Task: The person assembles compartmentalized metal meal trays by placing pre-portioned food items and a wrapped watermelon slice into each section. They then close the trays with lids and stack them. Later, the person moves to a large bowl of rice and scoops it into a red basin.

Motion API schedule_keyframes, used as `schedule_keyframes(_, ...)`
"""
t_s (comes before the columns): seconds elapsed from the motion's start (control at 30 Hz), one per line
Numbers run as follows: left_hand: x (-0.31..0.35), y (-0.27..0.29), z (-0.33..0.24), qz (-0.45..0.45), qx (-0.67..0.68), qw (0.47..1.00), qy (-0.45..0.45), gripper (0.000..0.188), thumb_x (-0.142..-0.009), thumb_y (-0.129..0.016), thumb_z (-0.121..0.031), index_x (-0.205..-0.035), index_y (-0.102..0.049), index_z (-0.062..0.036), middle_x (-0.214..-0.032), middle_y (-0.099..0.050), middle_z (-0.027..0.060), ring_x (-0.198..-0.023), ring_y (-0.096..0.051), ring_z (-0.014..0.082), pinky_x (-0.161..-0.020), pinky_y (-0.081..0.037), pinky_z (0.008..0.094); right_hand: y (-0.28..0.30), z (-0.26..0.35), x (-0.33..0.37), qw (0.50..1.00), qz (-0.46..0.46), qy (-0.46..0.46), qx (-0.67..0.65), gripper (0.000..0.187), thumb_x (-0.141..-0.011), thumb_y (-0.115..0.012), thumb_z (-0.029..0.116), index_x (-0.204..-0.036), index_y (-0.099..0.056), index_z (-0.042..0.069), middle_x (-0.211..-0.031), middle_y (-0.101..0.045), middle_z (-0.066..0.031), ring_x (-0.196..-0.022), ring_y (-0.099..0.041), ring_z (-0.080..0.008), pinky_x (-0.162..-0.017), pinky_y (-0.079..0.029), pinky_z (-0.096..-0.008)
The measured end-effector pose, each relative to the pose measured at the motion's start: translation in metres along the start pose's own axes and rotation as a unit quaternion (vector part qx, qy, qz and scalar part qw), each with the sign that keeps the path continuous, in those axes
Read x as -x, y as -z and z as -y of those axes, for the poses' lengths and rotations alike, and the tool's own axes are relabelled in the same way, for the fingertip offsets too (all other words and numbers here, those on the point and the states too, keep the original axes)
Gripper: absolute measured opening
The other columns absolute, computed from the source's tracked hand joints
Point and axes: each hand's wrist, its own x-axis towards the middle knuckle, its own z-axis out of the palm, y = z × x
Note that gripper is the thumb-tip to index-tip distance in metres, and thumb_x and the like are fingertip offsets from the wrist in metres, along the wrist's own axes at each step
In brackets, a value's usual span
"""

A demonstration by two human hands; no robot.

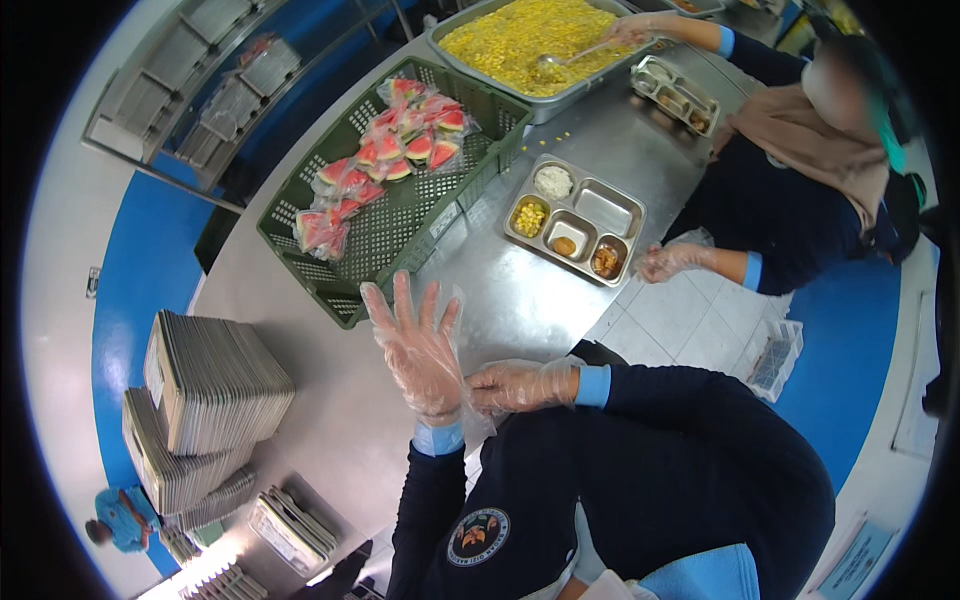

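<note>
Plastic, thin and see-through, covers both hands. The left hand (418,350) is held up with its fingers spread wide. It is over the metal table (335,390), near the corner of a green crate. The right hand (525,386) is at the left wrist. Its fingers are bent and seem to pinch the loose end of the left glove (437,400). Both dark sleeves end in light blue cuffs.

Past the left hand is the green crate (385,225), full of little holes. Red watermelon slices (385,150) in clear bags lie in it. To the right of the crate sits a shiny metal tray (605,208). White rice (553,181), yellow corn (528,217), a round brown piece (564,246) and brown chunks (606,261) are each in their own part.

On the left, gray trays (225,385) are piled up high. Across the table, another person (790,190) has one gloved hand close to the shiny tray. The other hand holds a big spoon (580,55) in a large pan (575,103) of yellow corn. A second metal tray (676,95) is beside that pan. Far back at the top left stands a metal rack (195,90).
</note>
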Motion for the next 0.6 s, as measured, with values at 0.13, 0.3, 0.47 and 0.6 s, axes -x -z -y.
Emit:
schedule_keyframes(0.13, -0.033, -0.006, 0.005, -0.082, 0.002, 0.994, 0.066, 0.084, -0.100, -0.057, -0.058, -0.165, -0.021, -0.0184, -0.162, -0.034, 0.0162, -0.134, -0.048, 0.0309, -0.112, -0.041, 0.0486, 0.061, -0.002, 0.001, 0.985, 0.052, 0.033, 0.160, 0.031, -0.104, -0.055, 0.033, -0.101, -0.063, 0.004, -0.091, -0.066, -0.0109, -0.086, -0.061, -0.0237, -0.085, -0.050, -0.0386)
schedule_keyframes(0.3, -0.060, 0.022, 0.034, -0.135, -0.140, 0.970, 0.146, 0.071, -0.102, -0.059, -0.048, -0.159, -0.036, -0.0126, -0.147, -0.052, 0.0151, -0.123, -0.056, 0.0258, -0.105, -0.046, 0.0408, 0.196, -0.027, 0.019, 0.929, -0.223, 0.100, 0.279, 0.033, -0.103, -0.056, 0.034, -0.118, -0.068, 0.007, -0.113, -0.071, -0.0176, -0.106, -0.066, -0.0380, -0.097, -0.050, -0.0448)
schedule_keyframes(0.47, -0.033, 0.048, 0.116, -0.194, -0.166, 0.927, 0.274, 0.058, -0.103, -0.060, -0.042, -0.151, -0.046, -0.0132, -0.131, -0.064, 0.0068, -0.113, -0.064, 0.0203, -0.094, -0.051, 0.0348, 0.367, -0.089, 0.072, 0.723, -0.414, -0.193, 0.518, 0.051, -0.101, -0.054, 0.031, -0.135, -0.056, -0.006, -0.137, -0.061, -0.0245, -0.125, -0.059, -0.0403, -0.111, -0.044, -0.0458)
schedule_keyframes(0.6, -0.004, 0.036, 0.171, -0.141, -0.172, 0.897, 0.382, 0.067, -0.101, -0.063, -0.043, -0.158, -0.039, -0.0157, -0.140, -0.059, 0.0100, -0.120, -0.062, 0.0246, -0.101, -0.051, 0.0415, 0.403, -0.127, 0.084, 0.818, -0.245, -0.161, 0.495, 0.048, -0.102, -0.049, 0.026, -0.143, -0.053, 0.002, -0.139, -0.061, -0.0244, -0.128, -0.058, -0.0413, -0.110, -0.045, -0.0466)
